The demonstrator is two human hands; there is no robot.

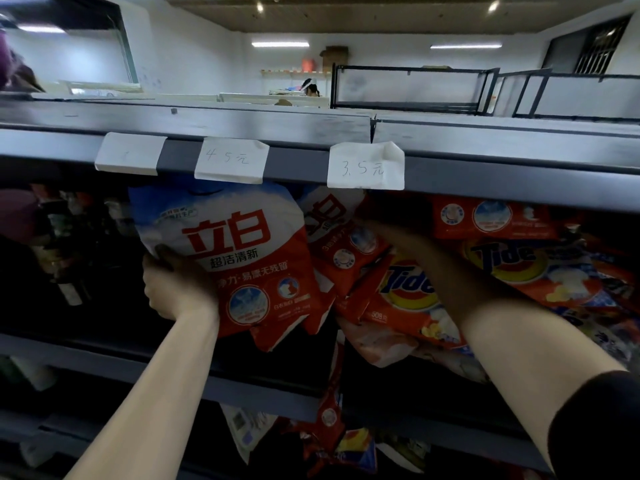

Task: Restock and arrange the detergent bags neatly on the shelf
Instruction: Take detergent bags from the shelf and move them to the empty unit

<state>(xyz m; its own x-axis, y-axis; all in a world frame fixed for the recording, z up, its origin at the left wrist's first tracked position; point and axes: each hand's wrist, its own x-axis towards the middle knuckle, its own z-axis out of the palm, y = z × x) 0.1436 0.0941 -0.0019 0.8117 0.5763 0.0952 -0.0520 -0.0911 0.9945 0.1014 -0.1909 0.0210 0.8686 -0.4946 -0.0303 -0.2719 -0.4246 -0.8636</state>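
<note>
My left hand (176, 285) grips the left edge of a white, blue and red detergent bag (242, 258) and holds it upright at the front of the grey shelf (242, 386). A second bag of the same kind (332, 237) leans behind it to the right. My right hand (391, 237) reaches deep into the shelf among the bags, dark and partly hidden, so its fingers cannot be made out. Orange Tide bags (408, 296) lie tilted and jumbled around my right forearm, and another Tide bag (519, 261) lies further right.
Paper price tags (230, 161) hang on the upper shelf edge (485, 178). Dark bottles (65, 258) stand at the left of the same shelf. More bags (332, 441) sit on the shelf below. A person (311, 88) is far back in the room.
</note>
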